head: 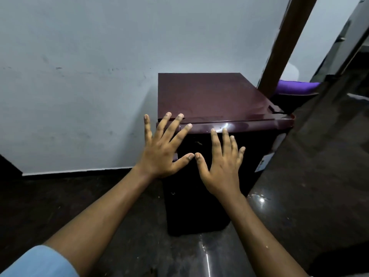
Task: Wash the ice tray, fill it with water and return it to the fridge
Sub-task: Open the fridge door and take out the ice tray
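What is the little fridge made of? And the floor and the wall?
The fridge looks like painted metal or plastic, glossy maroon: light glints on its top edge. The floor seems polished dark stone or tile, since it mirrors light. The wall looks like matte painted plaster, scuffed.

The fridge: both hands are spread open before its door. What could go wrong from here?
1. Water drops shine on the dark floor to the right of the fridge, so a foot might slip there.
2. A drop sits on the right forearm; if the left hand and right hand are wet too, they may slip on the glossy door.
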{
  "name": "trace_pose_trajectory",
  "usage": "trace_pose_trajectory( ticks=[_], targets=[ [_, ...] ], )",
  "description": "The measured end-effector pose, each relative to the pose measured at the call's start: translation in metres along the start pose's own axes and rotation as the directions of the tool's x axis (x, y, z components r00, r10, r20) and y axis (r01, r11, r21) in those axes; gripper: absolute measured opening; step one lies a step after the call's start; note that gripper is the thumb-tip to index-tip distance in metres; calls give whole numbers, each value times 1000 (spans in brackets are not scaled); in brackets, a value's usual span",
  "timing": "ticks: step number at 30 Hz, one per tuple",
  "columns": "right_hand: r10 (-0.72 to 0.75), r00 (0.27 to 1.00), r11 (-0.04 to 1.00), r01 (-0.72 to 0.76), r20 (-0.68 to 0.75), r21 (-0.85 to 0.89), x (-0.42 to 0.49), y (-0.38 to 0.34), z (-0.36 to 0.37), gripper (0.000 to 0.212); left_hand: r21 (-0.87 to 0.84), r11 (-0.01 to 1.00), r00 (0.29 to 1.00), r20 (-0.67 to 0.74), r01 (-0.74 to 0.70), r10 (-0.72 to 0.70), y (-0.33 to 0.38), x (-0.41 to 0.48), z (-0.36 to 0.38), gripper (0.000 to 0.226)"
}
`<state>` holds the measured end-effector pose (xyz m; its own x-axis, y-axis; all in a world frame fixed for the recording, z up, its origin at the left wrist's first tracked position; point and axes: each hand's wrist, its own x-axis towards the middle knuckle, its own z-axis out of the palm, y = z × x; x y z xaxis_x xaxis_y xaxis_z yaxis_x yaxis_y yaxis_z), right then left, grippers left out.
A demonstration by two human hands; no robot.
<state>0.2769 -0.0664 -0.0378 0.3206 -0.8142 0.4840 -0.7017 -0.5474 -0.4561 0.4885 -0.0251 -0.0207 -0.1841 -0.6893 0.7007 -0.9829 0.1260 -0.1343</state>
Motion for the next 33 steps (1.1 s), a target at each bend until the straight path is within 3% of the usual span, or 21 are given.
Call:
trace_pose_trajectory(
  ticks=[4, 7, 11, 18, 21, 25, 28, 33],
  targets=[
    [99, 995, 941, -90, -10, 327, 3, -26, 45, 66, -59, 997, 998, -12, -57, 56, -47, 4, 9, 71],
    [249, 968, 810, -217, 15, 545, 1, -38, 74, 41, -117, 987, 994, -14, -110, 109, -74, 13, 17, 65],
    [444, 895, 610, -336, 42, 718, 10, -56, 114, 30, -331, 927, 982, 3, -177, 189, -119, 31, 36, 56],
    [625, 781, 509, -429, 23, 746, 17, -62, 153, 23, -501, 826, 929, 105, -257, 354, -168, 55, 73, 61],
    [676, 735, 456, -463, 42, 760, 18, -59, 167, 33, -524, 789, 880, 145, -319, 452, -182, 65, 90, 68],
    [747, 664, 434, -475, -11, 766, 23, -57, 180, 46, -553, 699, 789, 117, -453, 604, -201, 83, 113, 77],
    [757, 653, 418, -492, 7, 764, 22, -55, 190, 46, -551, 635, 722, 81, -542, 687, -212, 95, 129, 84],
    [787, 617, 386, -477, -12, 790, 29, -55, 199, 53, -607, 569, 670, 80, -555, 738, -215, 103, 151, 99]
  ],
)
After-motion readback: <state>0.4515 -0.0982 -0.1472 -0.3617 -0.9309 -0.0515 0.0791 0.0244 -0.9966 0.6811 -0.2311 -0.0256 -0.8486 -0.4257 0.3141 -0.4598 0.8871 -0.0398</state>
